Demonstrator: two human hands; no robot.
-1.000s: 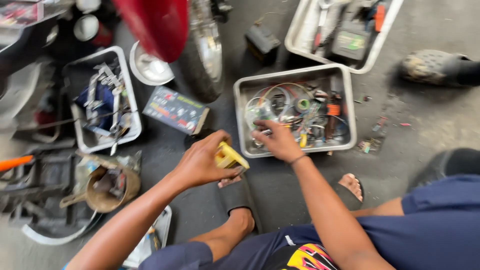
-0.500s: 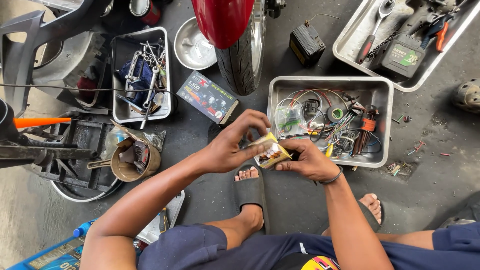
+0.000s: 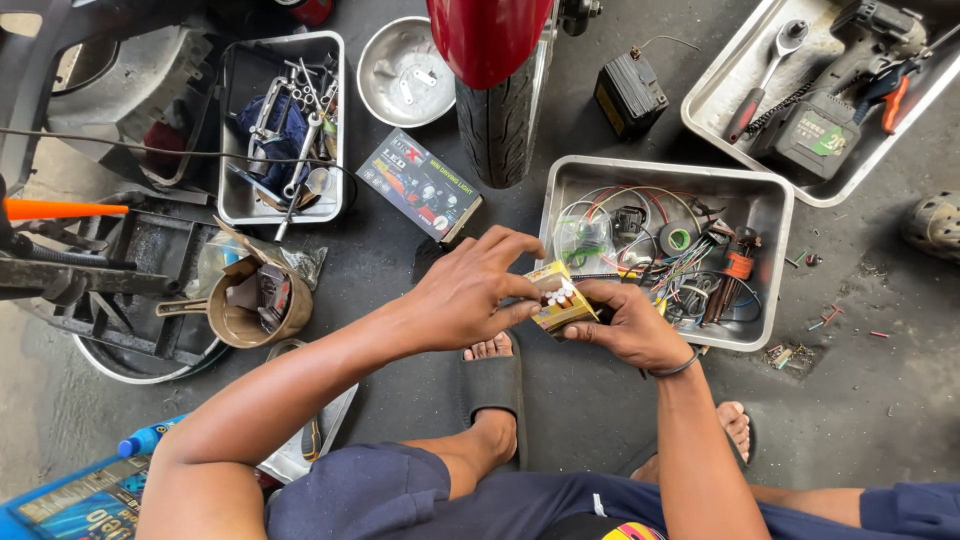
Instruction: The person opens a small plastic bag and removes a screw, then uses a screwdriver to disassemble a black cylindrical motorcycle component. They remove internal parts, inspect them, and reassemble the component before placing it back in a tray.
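At the far left an oblong steel tray of wrenches and a blue rag (image 3: 232,205) sits on the grey concrete floor (image 3: 880,400), with a dented brown tin can (image 3: 240,318) nearer the person and a round steel bowl (image 3: 405,70) farther off. A flat dark printed carton (image 3: 420,185) lies beside the black tyre under a red mudguard (image 3: 500,110). In the middle, the left hand (image 3: 465,295) pinches with thumb and fingertips at the open top of a small yellow cardboard box (image 3: 558,300), where white rounded pieces show. The right hand (image 3: 628,325) cups that box from below, its grip closed around it, just near of a square steel tray of coloured wires and tape rolls (image 3: 765,215). At the far right another steel tray holding a cordless drill (image 3: 720,115) stands.
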